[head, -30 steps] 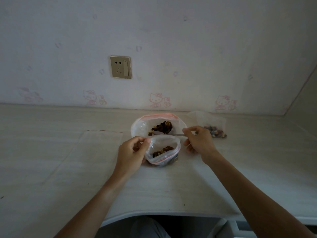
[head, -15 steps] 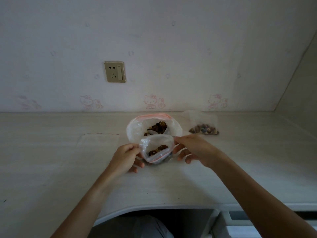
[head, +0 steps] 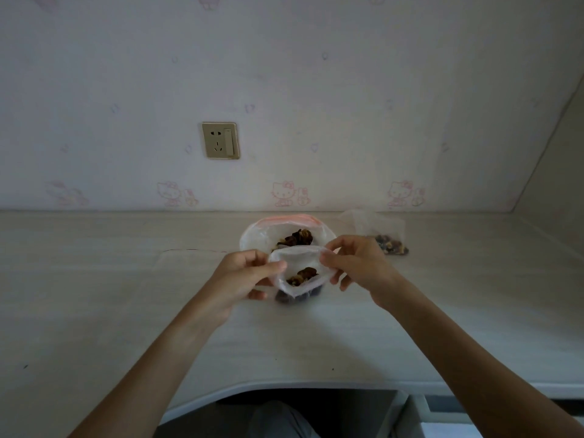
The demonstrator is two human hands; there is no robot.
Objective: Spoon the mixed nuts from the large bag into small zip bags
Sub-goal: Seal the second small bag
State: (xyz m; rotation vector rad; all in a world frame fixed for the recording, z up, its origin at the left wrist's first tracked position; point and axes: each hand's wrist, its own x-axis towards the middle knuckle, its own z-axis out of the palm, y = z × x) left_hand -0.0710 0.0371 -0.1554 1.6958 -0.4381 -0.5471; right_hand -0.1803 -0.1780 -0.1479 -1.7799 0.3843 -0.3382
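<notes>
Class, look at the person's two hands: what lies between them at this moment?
In the head view, the small zip bag, open-mouthed with nuts inside, spans between the left hand and right hand; both pinch its rim.

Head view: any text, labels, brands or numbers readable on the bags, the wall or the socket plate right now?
None can be read.
Small zip bag, pinched at its rim by the left hand and the right hand: plain, no print visible.
Large bag: only a pink zip strip.
Filled bag at the right: no label visible.
Wall socket: no markings legible.
Wallpaper: cartoon cat pictures, no legible words.
</notes>
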